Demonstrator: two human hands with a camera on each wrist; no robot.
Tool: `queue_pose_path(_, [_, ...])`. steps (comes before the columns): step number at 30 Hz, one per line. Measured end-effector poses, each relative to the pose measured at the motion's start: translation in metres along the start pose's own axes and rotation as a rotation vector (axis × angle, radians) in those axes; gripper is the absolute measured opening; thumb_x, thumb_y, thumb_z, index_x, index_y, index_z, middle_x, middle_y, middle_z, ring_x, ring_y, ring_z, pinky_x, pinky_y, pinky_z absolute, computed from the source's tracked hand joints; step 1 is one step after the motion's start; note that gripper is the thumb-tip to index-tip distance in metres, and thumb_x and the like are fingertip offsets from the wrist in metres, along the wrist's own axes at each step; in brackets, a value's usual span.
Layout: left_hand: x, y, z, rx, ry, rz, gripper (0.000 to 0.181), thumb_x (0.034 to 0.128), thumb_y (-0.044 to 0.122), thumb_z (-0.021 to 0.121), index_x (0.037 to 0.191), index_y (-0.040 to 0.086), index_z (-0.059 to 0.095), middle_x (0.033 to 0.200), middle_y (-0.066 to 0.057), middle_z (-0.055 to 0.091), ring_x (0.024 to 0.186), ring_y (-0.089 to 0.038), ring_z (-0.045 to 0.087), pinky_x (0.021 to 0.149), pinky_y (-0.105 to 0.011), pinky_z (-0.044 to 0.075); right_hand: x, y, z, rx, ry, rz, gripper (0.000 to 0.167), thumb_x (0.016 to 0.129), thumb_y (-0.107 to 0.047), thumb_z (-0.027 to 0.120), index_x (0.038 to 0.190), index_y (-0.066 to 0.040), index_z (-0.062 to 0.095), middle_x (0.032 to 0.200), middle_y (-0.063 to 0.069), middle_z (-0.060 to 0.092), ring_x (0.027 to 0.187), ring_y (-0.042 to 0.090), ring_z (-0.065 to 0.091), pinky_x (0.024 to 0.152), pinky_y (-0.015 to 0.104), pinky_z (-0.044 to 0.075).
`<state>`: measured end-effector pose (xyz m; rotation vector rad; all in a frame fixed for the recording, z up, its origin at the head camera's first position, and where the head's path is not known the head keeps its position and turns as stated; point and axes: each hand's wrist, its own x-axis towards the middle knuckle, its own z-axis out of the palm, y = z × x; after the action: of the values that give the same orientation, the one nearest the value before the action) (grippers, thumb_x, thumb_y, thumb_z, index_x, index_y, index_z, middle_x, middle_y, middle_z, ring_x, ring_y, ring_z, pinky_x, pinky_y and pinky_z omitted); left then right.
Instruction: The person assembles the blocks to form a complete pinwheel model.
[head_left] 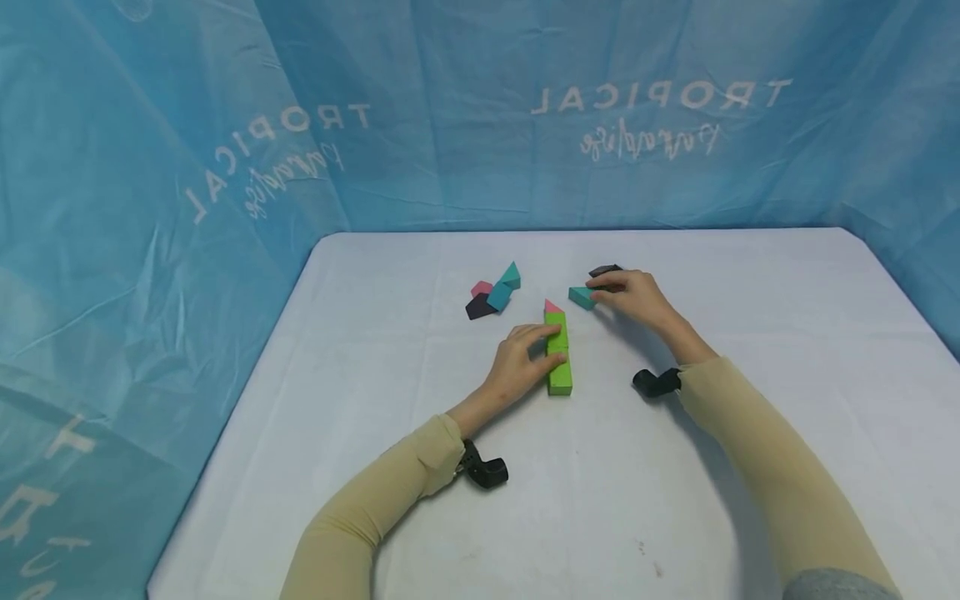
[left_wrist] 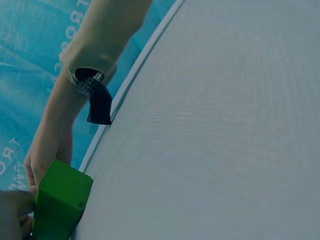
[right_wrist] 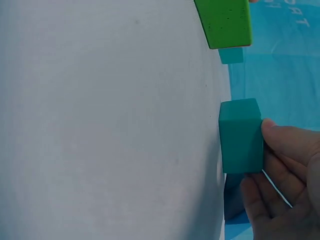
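In the head view, two lime-green blocks [head_left: 558, 371] lie end to end, with a pink triangular block [head_left: 552, 307] at their far end. My left hand [head_left: 517, 362] rests its thumb and a finger on top of the green blocks. The nearer green block [left_wrist: 62, 200] also shows in the left wrist view, beside that thumb. Farther right, my right hand [head_left: 637, 298] holds a teal block [head_left: 581, 297] between thumb and fingers, low at the table. The teal block [right_wrist: 241, 137] partly hides the fingers. A black block [head_left: 604, 270] lies just behind the right hand.
Left of the green row sits a cluster on the white table [head_left: 450, 517]: a teal triangular block [head_left: 512, 275], a blue block [head_left: 498, 297], a pink block [head_left: 482, 288] and a black block [head_left: 480, 307]. Blue printed curtains [head_left: 480, 167] border the table's back and sides.
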<state>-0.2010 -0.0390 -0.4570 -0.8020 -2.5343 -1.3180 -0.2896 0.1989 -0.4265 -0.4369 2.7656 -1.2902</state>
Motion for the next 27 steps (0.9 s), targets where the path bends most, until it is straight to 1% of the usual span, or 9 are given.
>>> queue_pose_path(5, [-0.001,-0.001,0.000,-0.002,-0.005,-0.005,0.046,0.0838,0.022,0.074,0.125,0.006,0.061,0.124,-0.008,0.060,0.121,-0.019,0.047,0.103,-0.028,0.034,0.003,-0.001,0.005,-0.007,-0.031,-0.038,0.031,0.091,-0.022,0.066,0.117,-0.005,0.067,0.124,0.016,0.057,0.108,0.032,0.055,0.091,0.046,0.044])
queue_pose_path(8, [-0.001,0.000,0.000,-0.003,-0.009,0.001,0.046,0.0840,0.022,0.074,0.125,0.006,0.061,0.124,-0.008,0.060,0.120,-0.019,0.047,0.102,-0.028,0.035,0.005,-0.005,0.010,-0.004,-0.055,-0.067,0.030,0.091,-0.021,0.066,0.116,-0.004,0.067,0.118,0.016,0.059,0.108,0.031,0.055,0.092,0.044,0.044])
queue_pose_path(12, [-0.001,0.001,0.000,-0.012,-0.006,0.009,0.046,0.0844,0.021,0.073,0.125,0.005,0.060,0.124,-0.009,0.060,0.120,-0.020,0.047,0.102,-0.030,0.035,0.007,-0.011,0.014,0.003,-0.069,-0.082,0.029,0.091,-0.020,0.065,0.116,-0.004,0.067,0.113,0.015,0.062,0.106,0.030,0.056,0.092,0.044,0.044])
queue_pose_path(18, [-0.002,0.000,-0.001,0.002,-0.014,-0.006,0.047,0.0843,0.023,0.073,0.126,0.005,0.060,0.124,-0.009,0.060,0.121,-0.021,0.047,0.102,-0.031,0.035,0.008,-0.016,0.020,0.003,-0.101,-0.065,0.029,0.092,-0.020,0.064,0.117,-0.006,0.067,0.116,0.014,0.063,0.109,0.029,0.056,0.093,0.043,0.044])
queue_pose_path(27, [-0.002,0.002,-0.002,0.005,-0.012,0.008,0.046,0.0854,0.022,0.072,0.126,0.005,0.059,0.125,-0.009,0.059,0.121,-0.021,0.046,0.103,-0.031,0.035,0.005,-0.019,0.023,0.023,-0.109,-0.048,0.030,0.092,-0.022,0.064,0.118,-0.006,0.066,0.117,0.015,0.062,0.110,0.031,0.056,0.093,0.046,0.044])
